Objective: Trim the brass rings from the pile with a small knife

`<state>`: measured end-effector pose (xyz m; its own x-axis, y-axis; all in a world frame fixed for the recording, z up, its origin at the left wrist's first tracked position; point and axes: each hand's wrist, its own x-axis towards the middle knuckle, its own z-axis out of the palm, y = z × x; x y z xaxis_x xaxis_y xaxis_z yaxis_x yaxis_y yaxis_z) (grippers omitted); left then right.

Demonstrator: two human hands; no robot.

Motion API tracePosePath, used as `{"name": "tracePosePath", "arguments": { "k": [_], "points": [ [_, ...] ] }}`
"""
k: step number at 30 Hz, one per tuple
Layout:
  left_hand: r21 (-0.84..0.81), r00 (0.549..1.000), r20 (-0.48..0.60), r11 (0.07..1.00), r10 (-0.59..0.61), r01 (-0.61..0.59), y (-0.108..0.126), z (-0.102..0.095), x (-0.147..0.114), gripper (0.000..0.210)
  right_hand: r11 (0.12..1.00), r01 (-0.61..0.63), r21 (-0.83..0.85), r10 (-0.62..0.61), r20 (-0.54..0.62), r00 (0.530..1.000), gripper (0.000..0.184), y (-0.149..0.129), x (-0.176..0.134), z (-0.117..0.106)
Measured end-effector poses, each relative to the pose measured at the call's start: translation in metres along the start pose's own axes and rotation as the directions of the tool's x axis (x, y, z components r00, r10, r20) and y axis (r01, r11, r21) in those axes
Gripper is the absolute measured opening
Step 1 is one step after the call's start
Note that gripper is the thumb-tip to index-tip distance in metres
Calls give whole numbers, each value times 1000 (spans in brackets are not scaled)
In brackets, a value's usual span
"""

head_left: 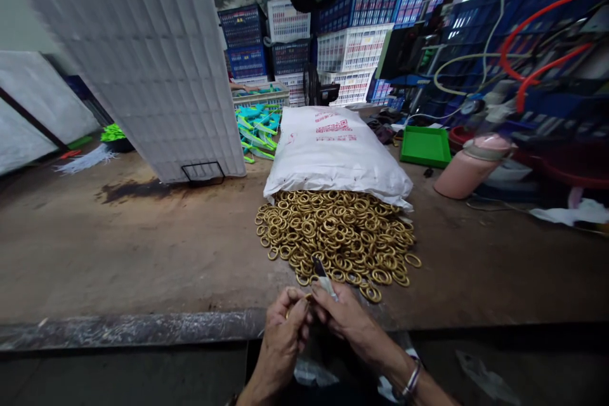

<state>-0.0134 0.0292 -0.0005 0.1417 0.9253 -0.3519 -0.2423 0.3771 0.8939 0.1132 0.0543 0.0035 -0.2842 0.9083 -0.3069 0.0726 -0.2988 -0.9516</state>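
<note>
At the table's front edge, my left hand (284,336) pinches a gold-coloured ring (308,297), mostly hidden by the fingers. My right hand (349,317) is closed around a small knife (318,265); its dark blade points away from me and a pale wrapping shows near the grip. The two hands meet at the fingertips, around the ring. Just beyond them lies a heap of gold-coloured rings (335,228), spilling from the mouth of a white sack (333,146) with red print.
A tall white ribbed panel (152,76) stands to the left on the wooden table (143,254). Bright green and turquoise pieces (259,127) lie behind it. On the right are a green tray (425,146) and a pink bottle (471,168). Stacked crates (354,47) fill the back.
</note>
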Motion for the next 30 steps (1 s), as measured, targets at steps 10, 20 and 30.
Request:
{"name": "tracePosePath", "arguments": {
  "k": [10,20,30],
  "points": [
    [-66,992,126,998,-7,15,-4,-2,1,32,958,137,-253,-158,-65,985,20,2,4,-3],
    [-117,999,35,992,-40,43,0,-2,0,30,585,121,-802,-283,-62,957,16,13,-10,-12],
    [3,1000,-12,1000,24,-24,-4,-1,0,36,396,201,-896,-365,47,930,23,31,-12,-10]
  ]
}}
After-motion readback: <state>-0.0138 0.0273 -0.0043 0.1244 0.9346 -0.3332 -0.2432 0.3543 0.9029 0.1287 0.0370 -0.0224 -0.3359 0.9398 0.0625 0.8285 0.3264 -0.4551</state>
